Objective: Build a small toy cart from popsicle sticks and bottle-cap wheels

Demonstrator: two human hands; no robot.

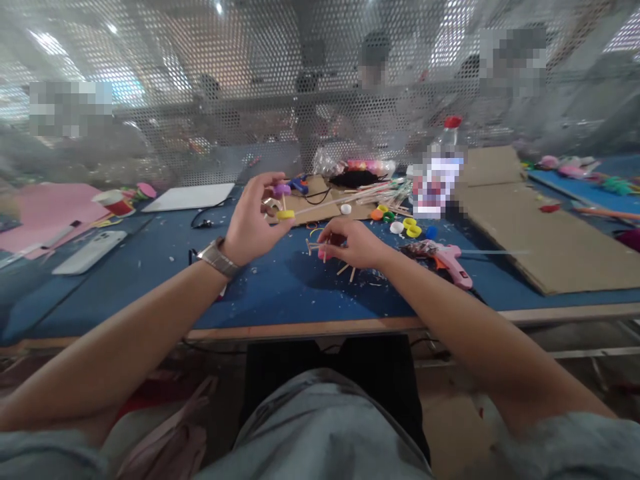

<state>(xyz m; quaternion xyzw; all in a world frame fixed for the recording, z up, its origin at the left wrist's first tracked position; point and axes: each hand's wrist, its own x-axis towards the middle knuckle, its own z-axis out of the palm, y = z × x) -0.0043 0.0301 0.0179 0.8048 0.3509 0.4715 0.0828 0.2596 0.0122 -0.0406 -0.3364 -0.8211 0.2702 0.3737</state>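
Holding your left hand (253,223) raised above the blue tabletop (280,287), you have its fingers pinched together on a small stick assembly (283,200) carrying a yellow cap (285,215) below and a purple cap (282,189) above. How the caps are fixed to the stick is too small to make out. A wristwatch (219,257) sits on that wrist.

Your right hand (350,243) is lower, close over the table, fingers closed on thin wooden sticks (320,248) with something pink at the fingertips. What the pink piece is cannot be told; the hand covers most of it. A few loose sticks (349,271) lie just under that hand.

The label on the clear bottle with the red cap (447,143) is blurred out, so no writing can be read there or anywhere else. The faces behind the screen are likewise obscured.

Beside your right forearm lies a pink glue gun (453,260), touching the table. Loose bottle caps (407,227) in yellow, white, green, orange and blue are scattered beyond your right hand. A bundle of long pale sticks (370,193) rests further back on a scrap of cardboard. A large cardboard sheet (540,227) covers the right side of the table. To the left are a white phone (90,251), a white board (187,197) and pink paper (45,213).

The tabletop is speckled with small white scraps and has a wooden front edge. A perforated metal screen (250,100) closes off the back, with people dimly visible through it.
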